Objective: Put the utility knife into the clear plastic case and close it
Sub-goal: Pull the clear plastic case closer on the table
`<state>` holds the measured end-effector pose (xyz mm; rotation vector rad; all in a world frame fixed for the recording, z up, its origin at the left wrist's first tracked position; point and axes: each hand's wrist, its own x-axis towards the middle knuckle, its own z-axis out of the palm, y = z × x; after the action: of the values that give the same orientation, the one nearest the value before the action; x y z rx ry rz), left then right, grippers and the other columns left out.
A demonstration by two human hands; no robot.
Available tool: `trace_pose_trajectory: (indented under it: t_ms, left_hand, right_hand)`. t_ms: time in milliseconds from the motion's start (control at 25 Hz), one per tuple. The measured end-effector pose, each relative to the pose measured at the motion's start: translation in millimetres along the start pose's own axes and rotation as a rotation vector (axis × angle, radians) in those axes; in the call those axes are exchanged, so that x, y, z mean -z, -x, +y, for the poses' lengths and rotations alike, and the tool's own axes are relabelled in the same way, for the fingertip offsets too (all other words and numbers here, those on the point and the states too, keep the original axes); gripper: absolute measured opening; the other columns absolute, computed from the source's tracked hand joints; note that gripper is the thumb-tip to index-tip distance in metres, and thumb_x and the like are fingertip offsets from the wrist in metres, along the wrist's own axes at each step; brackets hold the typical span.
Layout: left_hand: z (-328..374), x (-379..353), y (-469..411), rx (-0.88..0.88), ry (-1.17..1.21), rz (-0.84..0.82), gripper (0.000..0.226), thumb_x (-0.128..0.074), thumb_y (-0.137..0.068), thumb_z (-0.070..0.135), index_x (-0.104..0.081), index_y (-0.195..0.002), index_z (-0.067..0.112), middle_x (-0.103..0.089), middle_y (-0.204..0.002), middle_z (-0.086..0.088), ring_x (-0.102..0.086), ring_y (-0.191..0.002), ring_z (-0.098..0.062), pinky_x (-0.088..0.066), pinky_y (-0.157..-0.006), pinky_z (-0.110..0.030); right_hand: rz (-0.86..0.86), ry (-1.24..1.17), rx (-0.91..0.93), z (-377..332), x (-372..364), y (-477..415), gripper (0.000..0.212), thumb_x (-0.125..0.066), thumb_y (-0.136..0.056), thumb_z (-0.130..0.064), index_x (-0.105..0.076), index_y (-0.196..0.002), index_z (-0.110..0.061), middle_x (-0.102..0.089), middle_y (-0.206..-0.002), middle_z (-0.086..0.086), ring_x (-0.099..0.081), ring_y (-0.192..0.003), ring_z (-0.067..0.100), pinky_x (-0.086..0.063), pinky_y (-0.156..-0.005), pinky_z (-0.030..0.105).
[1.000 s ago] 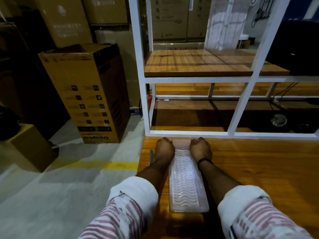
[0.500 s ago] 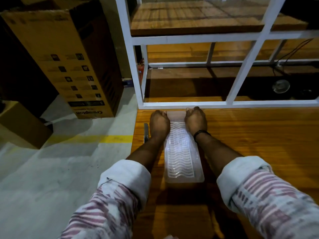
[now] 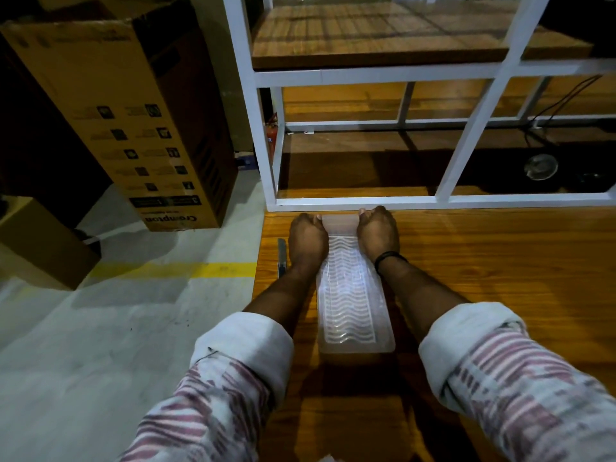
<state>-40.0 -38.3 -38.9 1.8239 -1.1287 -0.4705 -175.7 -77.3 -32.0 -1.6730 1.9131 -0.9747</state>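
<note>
A long clear plastic case with a wavy ribbed lid lies lengthwise on the wooden table. My left hand and my right hand grip its far end, one on each side, fingers curled over the far corners. The lid looks flat on the case. A slim utility knife lies on the table just left of my left hand, close to the table's left edge and partly hidden by that hand.
A white metal frame shelf with wooden boards stands right behind the case. The table's left edge drops to a concrete floor with a yellow line. Cardboard boxes stand at the far left. A cable and a round object lie under the shelf.
The head camera has tilted downward, so hands and case sit higher in view. Both hands keep their hold on the case's far end; the knife has not moved.
</note>
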Motion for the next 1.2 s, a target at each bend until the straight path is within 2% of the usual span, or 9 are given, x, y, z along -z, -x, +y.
trace_pose_trajectory:
  t_ms: [160,320,440,600,760,880,1000,1120,1200]
  left_hand:
    - [-0.3,1.2,2.0,0.002,0.014,0.002,0.036,-0.046,-0.106,0.030,-0.070,-0.103,0.004,-0.072,-0.103,-0.016,-0.066,-0.094,-0.030,-0.039,-0.074,-0.029]
    - [-0.1,2.1,2.4,-0.012,-0.002,0.000,0.036,-0.046,-0.106,0.032,-0.070,-0.103,0.005,-0.073,-0.104,-0.015,-0.067,-0.095,-0.029,-0.043,-0.075,-0.030]
    - [2.9,4.1,3.7,-0.013,-0.021,-0.002,0.037,-0.045,-0.106,0.033,-0.070,-0.103,0.006,-0.073,-0.105,-0.014,-0.066,-0.095,-0.028,-0.045,-0.075,-0.032]
    - [5.7,7.6,5.3,-0.033,-0.071,0.001,0.038,-0.045,-0.105,0.035,-0.071,-0.107,0.008,-0.073,-0.108,-0.013,-0.068,-0.098,-0.030,-0.054,-0.083,-0.039]
    - [8.9,10.8,9.9,-0.041,-0.087,0.005,0.037,-0.045,-0.106,0.034,-0.072,-0.109,0.009,-0.072,-0.109,-0.013,-0.068,-0.099,-0.028,-0.054,-0.084,-0.039]
    - [10.2,15.8,11.6,0.044,0.011,-0.053,0.037,-0.044,-0.106,0.037,-0.072,-0.108,0.012,-0.073,-0.106,-0.006,-0.068,-0.096,-0.024,-0.053,-0.078,-0.032]
    - [14.1,34.3,20.9,0.113,0.140,-0.103,0.037,-0.043,-0.108,0.033,-0.071,-0.101,0.009,-0.068,-0.091,0.001,-0.062,-0.082,-0.016,-0.040,-0.060,-0.022]
    - [0.8,49.4,41.9,0.217,0.274,-0.132,0.028,-0.050,-0.105,0.027,-0.067,-0.087,0.014,-0.068,-0.078,-0.002,-0.062,-0.069,-0.017,-0.047,-0.058,-0.028]
    - [-13.8,58.6,62.3,0.285,0.415,-0.196,0.023,-0.053,-0.104,0.025,-0.068,-0.091,0.013,-0.069,-0.078,-0.008,-0.064,-0.066,-0.022,-0.053,-0.060,-0.035]
  right_hand:
    - [0.012,-0.009,0.018,-2.7,2.1,3.1,0.042,-0.047,-0.100,-0.038,-0.060,-0.110,0.001,-0.066,-0.110,0.022,-0.062,-0.101,0.039,-0.047,-0.079,0.038]
    - [0.032,0.004,0.044,-6.4,3.5,4.9,0.043,-0.044,-0.099,-0.041,-0.060,-0.107,-0.001,-0.066,-0.105,0.019,-0.062,-0.098,0.036,-0.052,-0.082,0.044]
    - [0.033,0.000,0.029,-8.0,4.7,6.5,0.042,-0.045,-0.099,-0.039,-0.060,-0.108,-0.001,-0.067,-0.108,0.019,-0.062,-0.101,0.036,-0.052,-0.084,0.044]
    - [0.040,0.007,0.038,-9.4,6.5,8.3,0.041,-0.046,-0.100,-0.038,-0.060,-0.111,-0.001,-0.066,-0.110,0.019,-0.061,-0.103,0.035,-0.050,-0.086,0.043]
    - [0.052,0.041,0.041,-9.7,7.2,9.9,0.043,-0.046,-0.101,-0.038,-0.062,-0.114,0.000,-0.065,-0.113,0.021,-0.061,-0.105,0.038,-0.051,-0.087,0.044]
    - [0.022,0.060,0.037,-11.4,12.5,11.3,0.044,-0.046,-0.101,-0.036,-0.063,-0.115,0.001,-0.065,-0.114,0.022,-0.060,-0.107,0.038,-0.048,-0.087,0.041]
    - [-0.045,0.086,0.083,-16.9,21.2,18.0,0.044,-0.052,-0.097,-0.038,-0.061,-0.120,-0.002,-0.061,-0.121,0.022,-0.058,-0.111,0.039,-0.048,-0.091,0.042]
    - [-0.063,0.132,0.124,-13.2,36.2,38.8,0.044,-0.060,-0.092,-0.036,-0.056,-0.123,-0.005,-0.056,-0.125,0.020,-0.056,-0.112,0.038,-0.048,-0.085,0.038]
    - [-0.122,0.098,0.072,-1.6,48.8,56.9,0.036,-0.065,-0.089,-0.032,-0.061,-0.110,-0.004,-0.062,-0.112,0.017,-0.059,-0.103,0.036,-0.044,-0.076,0.033]
